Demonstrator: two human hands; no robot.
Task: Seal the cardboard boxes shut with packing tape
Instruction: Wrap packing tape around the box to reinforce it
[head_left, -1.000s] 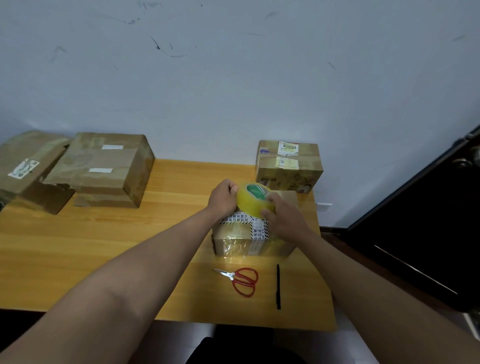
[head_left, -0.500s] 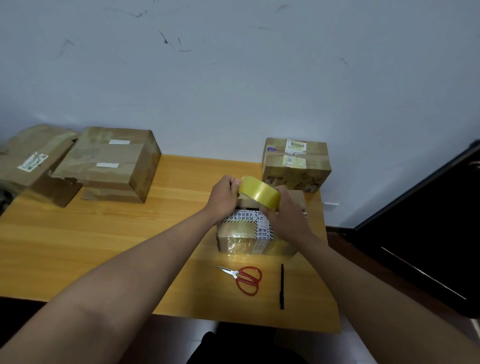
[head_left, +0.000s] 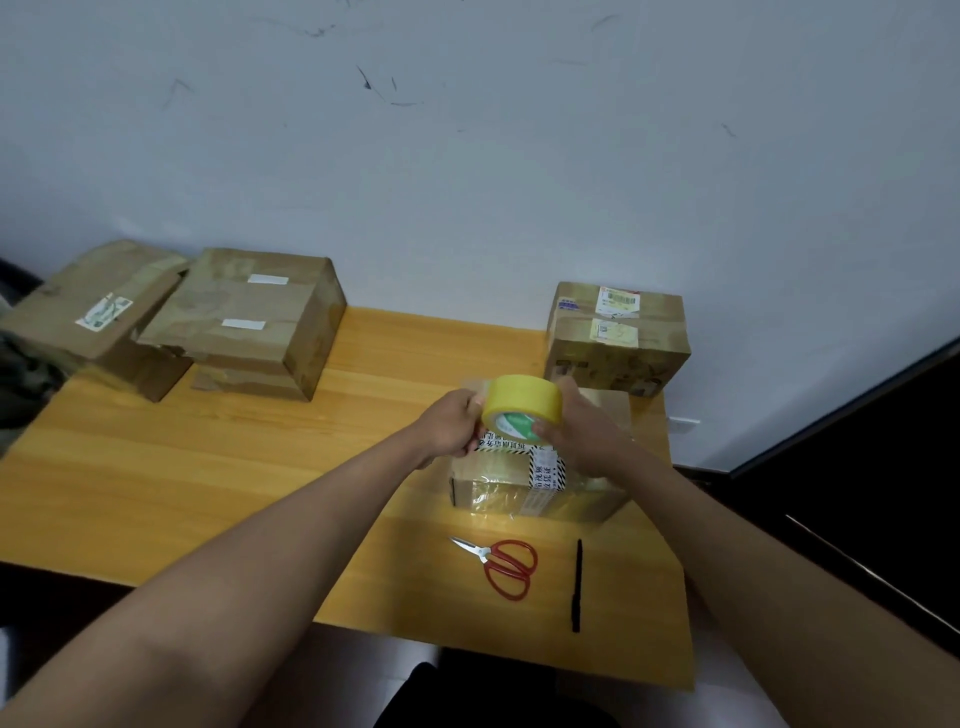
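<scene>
Head view, tape roll (head_left: 523, 402) tipped upright since earlier, both hands gripping.

The single head-worn view looks forward and down, close over the hands (head_left: 524, 431), toward the bench (head_left: 218, 467) beyond them.

Both hands up over the small box (head_left: 524, 493) – R hand (head_left: 587, 436) grips the yellow tape roll (head_left: 522, 408), L hand (head_left: 452, 423) pinches at its edge. Scissors (head_left: 501, 564) & black pen (head_left: 577, 584) lie on the wooden table (head_left: 208, 467) just in front. Three more boxes sit at the back.
</scene>
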